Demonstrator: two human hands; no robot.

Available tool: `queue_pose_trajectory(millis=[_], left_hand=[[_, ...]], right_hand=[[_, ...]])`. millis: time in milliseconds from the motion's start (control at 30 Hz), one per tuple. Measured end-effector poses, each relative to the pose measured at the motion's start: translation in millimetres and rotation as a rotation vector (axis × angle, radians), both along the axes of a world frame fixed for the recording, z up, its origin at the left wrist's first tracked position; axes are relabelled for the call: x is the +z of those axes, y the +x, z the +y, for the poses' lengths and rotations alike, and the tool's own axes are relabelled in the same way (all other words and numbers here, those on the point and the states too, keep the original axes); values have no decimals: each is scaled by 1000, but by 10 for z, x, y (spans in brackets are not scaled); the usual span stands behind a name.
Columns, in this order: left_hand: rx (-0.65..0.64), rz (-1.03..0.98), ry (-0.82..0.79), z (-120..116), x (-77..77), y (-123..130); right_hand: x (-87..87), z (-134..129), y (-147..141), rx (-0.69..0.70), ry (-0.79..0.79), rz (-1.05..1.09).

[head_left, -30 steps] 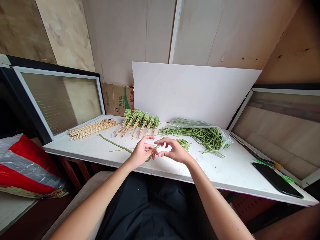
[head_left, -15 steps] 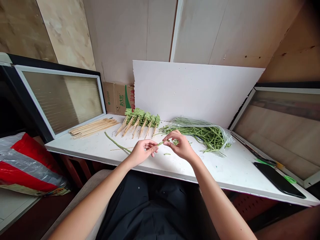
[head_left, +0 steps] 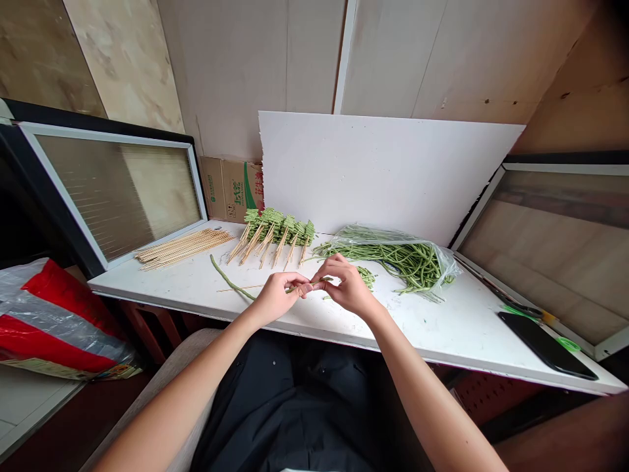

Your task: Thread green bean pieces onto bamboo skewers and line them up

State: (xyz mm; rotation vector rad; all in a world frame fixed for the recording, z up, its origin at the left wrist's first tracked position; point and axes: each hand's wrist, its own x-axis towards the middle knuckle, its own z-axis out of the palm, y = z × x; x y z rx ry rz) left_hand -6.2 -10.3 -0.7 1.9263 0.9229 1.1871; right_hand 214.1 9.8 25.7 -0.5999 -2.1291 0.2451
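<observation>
A long green bean [head_left: 230, 282] runs from the table into my left hand [head_left: 281, 297], whose fingers are closed around it. My right hand [head_left: 344, 283] pinches the same bean near its end, thumb almost touching the left thumb. Beneath the bean a single bamboo skewer [head_left: 240, 288] lies on the table, partly hidden by my left hand. Beside my right hand sits a small pile of short bean pieces [head_left: 366, 276]. Farther back, bean skewers [head_left: 282, 229] are stacked in a row with their sticks toward me.
Loose bamboo skewers [head_left: 184, 248] lie at the left. A clear plastic bag of long beans [head_left: 417, 262] rests at the right back. A black phone [head_left: 546, 345] and scissors [head_left: 521, 307] are along the right edge. A white board [head_left: 388, 174] stands behind.
My right hand has moved left, close against my left hand, along the bean. The pile of short pieces shows more clearly now. My view has shifted slightly.
</observation>
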Motion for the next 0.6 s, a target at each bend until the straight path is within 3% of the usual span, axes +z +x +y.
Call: queue_pose_trajectory(millis=[367,600], left_hand=[[12,47,183,-11,-53,31],[243,-16,331,-42,-72,108]], right_hand=[[-99,41,-64,100,-280,192],[-228,139,-108,199,-415,409]])
